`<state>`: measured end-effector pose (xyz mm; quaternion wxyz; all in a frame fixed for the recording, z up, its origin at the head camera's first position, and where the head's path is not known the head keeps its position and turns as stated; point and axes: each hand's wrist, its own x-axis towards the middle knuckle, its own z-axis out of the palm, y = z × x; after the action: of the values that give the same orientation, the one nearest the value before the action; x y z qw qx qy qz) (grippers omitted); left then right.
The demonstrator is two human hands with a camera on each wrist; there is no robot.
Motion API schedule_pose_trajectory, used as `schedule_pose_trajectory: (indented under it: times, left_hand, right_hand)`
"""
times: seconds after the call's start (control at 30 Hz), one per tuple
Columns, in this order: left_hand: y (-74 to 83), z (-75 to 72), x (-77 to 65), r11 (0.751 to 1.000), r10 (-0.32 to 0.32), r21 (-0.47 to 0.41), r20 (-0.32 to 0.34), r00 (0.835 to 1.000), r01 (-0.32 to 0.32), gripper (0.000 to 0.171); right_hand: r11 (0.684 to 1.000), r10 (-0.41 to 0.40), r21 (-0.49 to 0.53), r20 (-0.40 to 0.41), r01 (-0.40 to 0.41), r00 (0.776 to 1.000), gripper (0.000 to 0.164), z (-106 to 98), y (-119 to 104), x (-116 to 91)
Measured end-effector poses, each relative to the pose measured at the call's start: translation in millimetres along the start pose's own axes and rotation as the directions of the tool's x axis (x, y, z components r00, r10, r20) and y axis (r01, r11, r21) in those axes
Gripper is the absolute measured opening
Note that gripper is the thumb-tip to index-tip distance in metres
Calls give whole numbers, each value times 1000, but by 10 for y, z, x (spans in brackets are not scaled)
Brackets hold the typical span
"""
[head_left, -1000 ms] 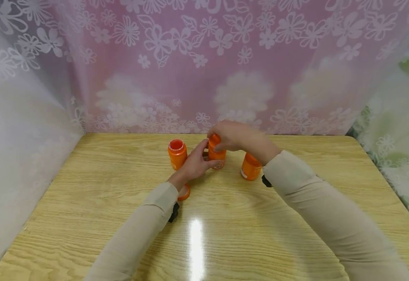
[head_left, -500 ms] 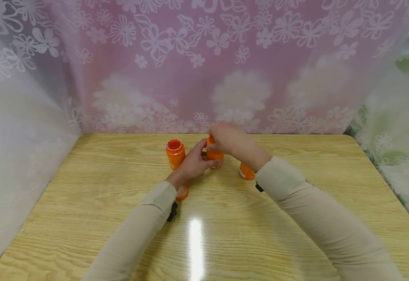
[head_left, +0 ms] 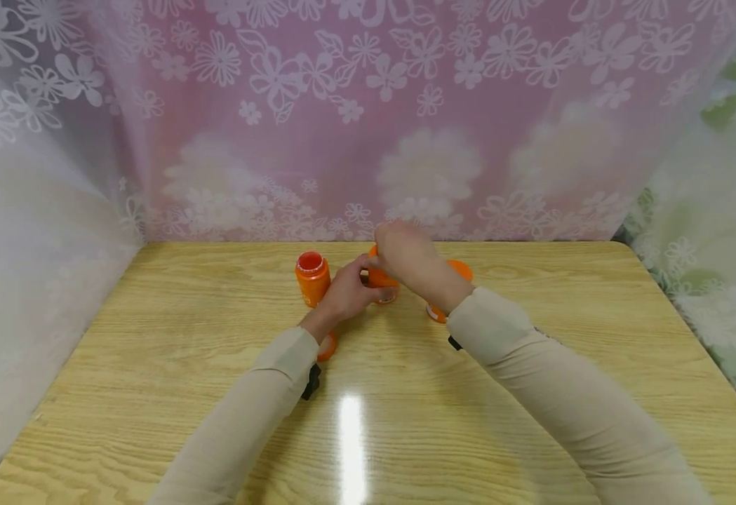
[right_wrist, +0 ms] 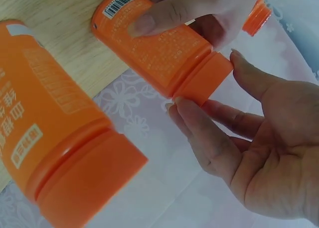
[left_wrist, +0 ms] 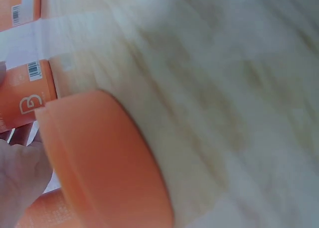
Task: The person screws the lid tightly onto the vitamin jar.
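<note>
The middle bottle (right_wrist: 158,55) is gripped round its body by the left hand (head_left: 345,292); its cap (right_wrist: 208,79) is pinched by the right hand (head_left: 408,256).

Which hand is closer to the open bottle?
The left hand: it is just beside the open bottle, gripping the middle bottle. The right hand is farther off, pinching the middle bottle's cap.
</note>
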<state>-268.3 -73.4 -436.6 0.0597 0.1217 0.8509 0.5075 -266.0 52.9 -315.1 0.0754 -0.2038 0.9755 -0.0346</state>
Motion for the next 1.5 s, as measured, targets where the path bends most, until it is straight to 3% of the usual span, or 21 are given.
schedule_pose_trajectory:
  times: [0.27, 0.33, 0.4, 0.47, 0.57, 0.63, 0.7, 0.83, 1.13, 1.23, 1.33, 1.5]
  left_hand:
    - [-4, 2, -3, 999, -17, 34, 13, 1000, 16, 58]
    - [-8, 2, -1, 999, -9, 39, 18, 1000, 8, 60]
    - [-10, -1, 1, 999, -1, 38, 17, 1000, 0, 63]
    - [-14, -7, 2, 999, 6, 37, 16, 1000, -7, 62]
    - [-11, -9, 6, 999, 12, 32, 21, 1000, -13, 62]
    - [-11, 0, 5, 1000, 8, 30, 28, 1000, -9, 62]
    - [-13, 11, 3, 1000, 8, 27, 34, 999, -9, 64]
    - [-25, 15, 0, 1000, 20, 19, 33, 999, -20, 63]
    - [-23, -5, -4, 999, 37, 25, 20, 999, -37, 57]
    - [-29, -1, -3, 999, 31, 33, 16, 999, -32, 59]
    - [-32, 6, 0, 999, 24, 46, 13, 1000, -25, 58]
    - [-38, 4, -9, 999, 9, 41, 18, 1000, -9, 57]
  right_hand:
    - [999, 30, 37, 49, -32, 998, 40, 10, 74, 49]
    - [999, 1, 35, 44, -2, 999, 44, -1, 132, 65]
    - [995, -93, 46, 37, 92, 995, 46, -29, 198, 88]
    - [970, -240, 58, 43, 237, 970, 43, -73, 272, 112]
    - [903, -423, 129, 95, 410, 901, 37, -145, 362, 126]
    - [875, -476, 176, 140, 451, 868, 35, -172, 400, 128]
    - [871, -481, 201, 166, 448, 861, 34, -174, 416, 127]
    - [878, -470, 179, 153, 444, 869, 32, -146, 405, 126]
    - [956, -282, 111, 79, 273, 956, 35, -98, 222, 53]
    - [973, -207, 112, 51, 201, 977, 28, -70, 170, 30]
    - [984, -146, 109, 7, 144, 989, 20, -36, 138, 10]
    - [993, -64, 97, -32, 67, 997, 32, 22, 128, 9]
